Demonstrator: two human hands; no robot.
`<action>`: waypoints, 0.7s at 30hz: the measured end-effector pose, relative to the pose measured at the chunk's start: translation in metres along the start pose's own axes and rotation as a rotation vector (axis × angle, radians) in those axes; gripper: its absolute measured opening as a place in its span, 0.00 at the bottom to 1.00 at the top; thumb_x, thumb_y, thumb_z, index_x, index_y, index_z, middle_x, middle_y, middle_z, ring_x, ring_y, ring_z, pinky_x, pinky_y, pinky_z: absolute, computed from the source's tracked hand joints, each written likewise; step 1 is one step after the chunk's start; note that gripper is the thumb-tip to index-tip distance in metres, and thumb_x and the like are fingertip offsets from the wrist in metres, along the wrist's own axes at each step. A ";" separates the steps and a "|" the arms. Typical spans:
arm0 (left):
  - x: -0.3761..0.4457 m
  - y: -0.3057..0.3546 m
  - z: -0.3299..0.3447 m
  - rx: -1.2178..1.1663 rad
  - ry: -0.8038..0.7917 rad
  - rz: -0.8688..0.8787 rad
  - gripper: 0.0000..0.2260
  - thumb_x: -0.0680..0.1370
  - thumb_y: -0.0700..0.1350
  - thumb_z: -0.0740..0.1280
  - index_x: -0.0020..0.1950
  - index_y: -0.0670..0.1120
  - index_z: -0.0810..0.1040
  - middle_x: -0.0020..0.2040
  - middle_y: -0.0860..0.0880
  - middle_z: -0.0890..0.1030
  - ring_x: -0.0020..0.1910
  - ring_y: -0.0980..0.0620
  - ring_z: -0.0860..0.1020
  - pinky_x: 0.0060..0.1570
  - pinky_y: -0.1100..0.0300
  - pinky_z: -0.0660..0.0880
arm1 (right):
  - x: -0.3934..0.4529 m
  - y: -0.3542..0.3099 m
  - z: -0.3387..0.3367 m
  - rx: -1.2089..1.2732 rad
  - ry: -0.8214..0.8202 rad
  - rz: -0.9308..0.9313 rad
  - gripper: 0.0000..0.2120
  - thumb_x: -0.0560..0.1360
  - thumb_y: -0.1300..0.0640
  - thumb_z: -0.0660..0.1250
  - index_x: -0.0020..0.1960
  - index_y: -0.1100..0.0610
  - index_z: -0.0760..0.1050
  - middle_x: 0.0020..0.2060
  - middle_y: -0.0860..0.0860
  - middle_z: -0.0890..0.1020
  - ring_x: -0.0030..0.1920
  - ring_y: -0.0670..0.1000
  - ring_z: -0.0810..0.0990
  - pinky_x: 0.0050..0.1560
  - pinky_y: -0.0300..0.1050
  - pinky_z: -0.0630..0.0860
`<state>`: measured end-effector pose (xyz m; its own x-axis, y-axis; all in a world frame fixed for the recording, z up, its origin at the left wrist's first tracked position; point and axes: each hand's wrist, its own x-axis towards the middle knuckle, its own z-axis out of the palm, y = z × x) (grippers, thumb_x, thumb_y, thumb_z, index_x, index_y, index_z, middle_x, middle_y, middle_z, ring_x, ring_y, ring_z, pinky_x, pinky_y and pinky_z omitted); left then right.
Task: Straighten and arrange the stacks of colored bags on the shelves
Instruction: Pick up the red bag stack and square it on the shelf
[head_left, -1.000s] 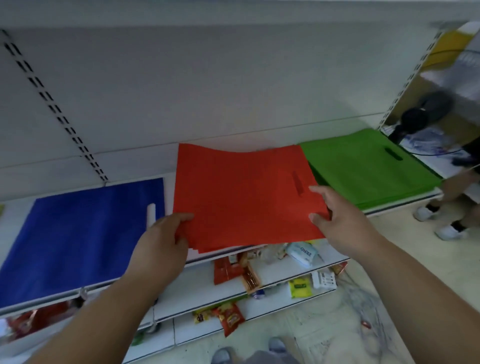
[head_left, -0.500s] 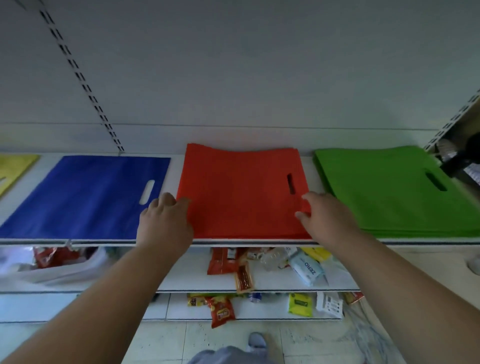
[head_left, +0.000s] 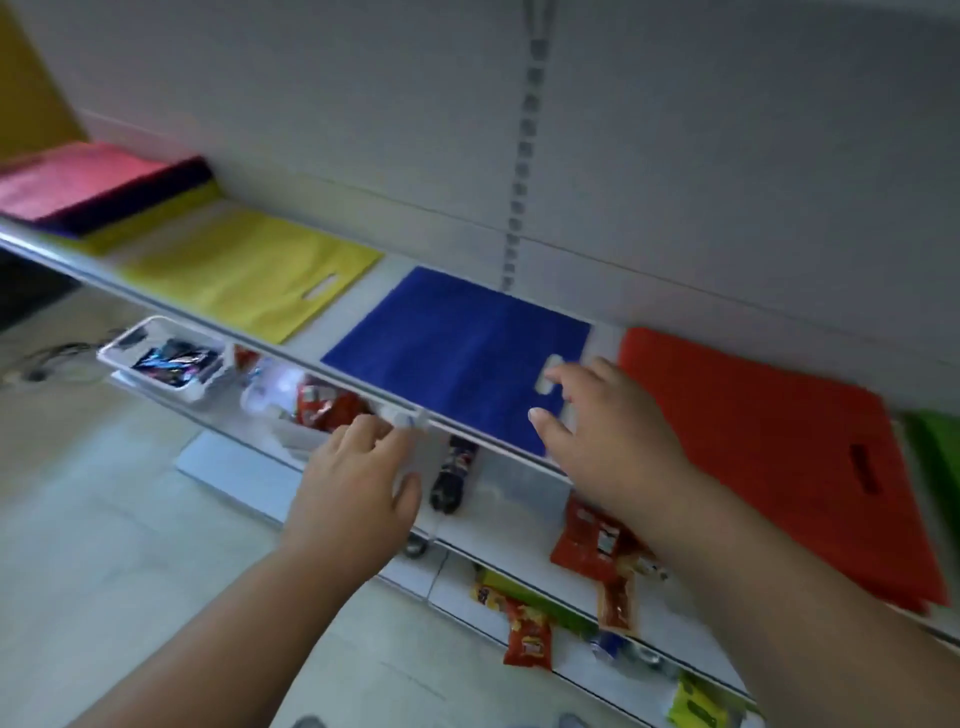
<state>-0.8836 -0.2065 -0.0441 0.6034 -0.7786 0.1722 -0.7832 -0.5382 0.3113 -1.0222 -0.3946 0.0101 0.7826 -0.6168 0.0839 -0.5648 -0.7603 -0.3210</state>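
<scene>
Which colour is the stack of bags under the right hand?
Blue, best seen in the head view; the right hand reaches over its handle end.

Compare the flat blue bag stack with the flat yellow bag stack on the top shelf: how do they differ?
The flat blue bag stack has the right hand reaching over its handle end; the flat yellow bag stack lies untouched. The blue one sits next to the red stack, the yellow one further left, partly under a pink and purple pile. Both lie flat, handle cut-outs rightward.

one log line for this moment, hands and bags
left hand: open, at shelf edge | right hand: open, over blue bag by its handle | red bag: flat, untouched
</scene>
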 end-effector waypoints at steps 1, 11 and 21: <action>-0.009 -0.035 -0.011 0.003 0.032 -0.038 0.15 0.75 0.49 0.67 0.62 0.53 0.77 0.55 0.51 0.76 0.53 0.47 0.76 0.51 0.51 0.75 | 0.013 -0.034 0.010 0.019 -0.013 -0.046 0.23 0.78 0.45 0.64 0.70 0.52 0.70 0.60 0.53 0.74 0.61 0.55 0.74 0.61 0.50 0.72; -0.058 -0.307 -0.135 0.076 0.143 -0.380 0.15 0.75 0.46 0.70 0.61 0.53 0.78 0.50 0.53 0.78 0.48 0.48 0.78 0.46 0.55 0.72 | 0.107 -0.326 0.081 0.147 -0.001 -0.324 0.23 0.76 0.45 0.66 0.68 0.53 0.73 0.55 0.54 0.75 0.56 0.58 0.75 0.55 0.54 0.74; 0.024 -0.482 -0.177 0.111 0.196 -0.455 0.16 0.78 0.50 0.64 0.66 0.54 0.75 0.53 0.54 0.78 0.55 0.49 0.76 0.54 0.54 0.70 | 0.247 -0.474 0.159 0.210 0.021 -0.429 0.20 0.76 0.45 0.65 0.66 0.51 0.73 0.54 0.51 0.75 0.51 0.54 0.76 0.51 0.49 0.75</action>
<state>-0.4648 0.0913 -0.0251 0.8955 -0.3882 0.2175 -0.4395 -0.8480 0.2961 -0.5195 -0.1537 0.0327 0.9268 -0.2618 0.2692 -0.1248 -0.8909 -0.4368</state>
